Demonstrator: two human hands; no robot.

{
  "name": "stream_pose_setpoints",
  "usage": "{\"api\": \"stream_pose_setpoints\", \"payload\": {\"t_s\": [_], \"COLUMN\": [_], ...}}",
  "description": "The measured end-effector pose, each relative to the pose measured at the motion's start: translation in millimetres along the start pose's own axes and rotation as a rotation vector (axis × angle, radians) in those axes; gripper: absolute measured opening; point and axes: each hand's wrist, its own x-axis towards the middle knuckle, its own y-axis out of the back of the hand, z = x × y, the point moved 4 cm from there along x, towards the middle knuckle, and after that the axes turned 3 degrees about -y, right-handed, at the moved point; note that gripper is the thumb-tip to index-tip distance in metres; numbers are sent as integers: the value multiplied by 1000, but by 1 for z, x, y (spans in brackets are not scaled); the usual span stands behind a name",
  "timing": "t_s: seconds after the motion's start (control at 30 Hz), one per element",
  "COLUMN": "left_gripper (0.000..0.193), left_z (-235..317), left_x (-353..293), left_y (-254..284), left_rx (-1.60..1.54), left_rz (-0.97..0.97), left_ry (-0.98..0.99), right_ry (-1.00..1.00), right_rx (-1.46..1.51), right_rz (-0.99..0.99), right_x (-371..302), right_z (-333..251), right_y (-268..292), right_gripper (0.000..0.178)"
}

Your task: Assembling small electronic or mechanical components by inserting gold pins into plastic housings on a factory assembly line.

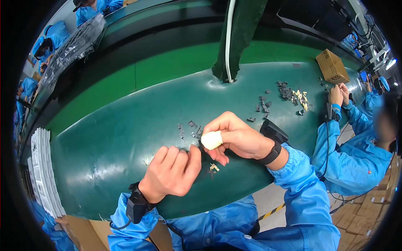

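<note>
Close together above the green table, my left hand [171, 170] and my right hand [237, 136] are both closed in a pinch. A small black plastic part [201, 147] shows between their fingertips, mostly hidden by the fingers. Pale yellow wrapping covers the thumb of my right hand. Just beyond the hands lie several loose black plastic parts [192, 124]. A few small cream-coloured pieces [214, 167] rest on the table below my right hand.
A green-topped table [109, 146] spans the view. Black parts [286, 92] and cream pieces [302, 99] are heaped at the far right, near a cardboard box [332, 67] and a co-worker's hands [338, 94]. White stacked trays [44, 171] stand left. A post [234, 42] rises behind.
</note>
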Motion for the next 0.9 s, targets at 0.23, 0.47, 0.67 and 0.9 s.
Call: {"api": "stream_pose_setpoints", "payload": {"t_s": [0.23, 0.47, 0.67, 0.9], "left_gripper": [14, 13, 24, 27], "left_z": [7, 9, -12, -37], "left_x": [4, 3, -9, -18], "left_y": [0, -1, -5, -21], "left_rx": [168, 187, -125, -269], "left_rz": [-35, -64, -50, -276], "left_ry": [-96, -94, 221, 329], "right_ry": [-50, -26, 161, 302], "right_rx": [34, -9, -184, -271], "right_rz": [-30, 7, 300, 515], "right_x": [-3, -1, 1, 1], "right_z": [1, 4, -7, -22], "right_y": [-4, -5, 10, 36], "right_gripper": [21, 14, 11, 12]}}
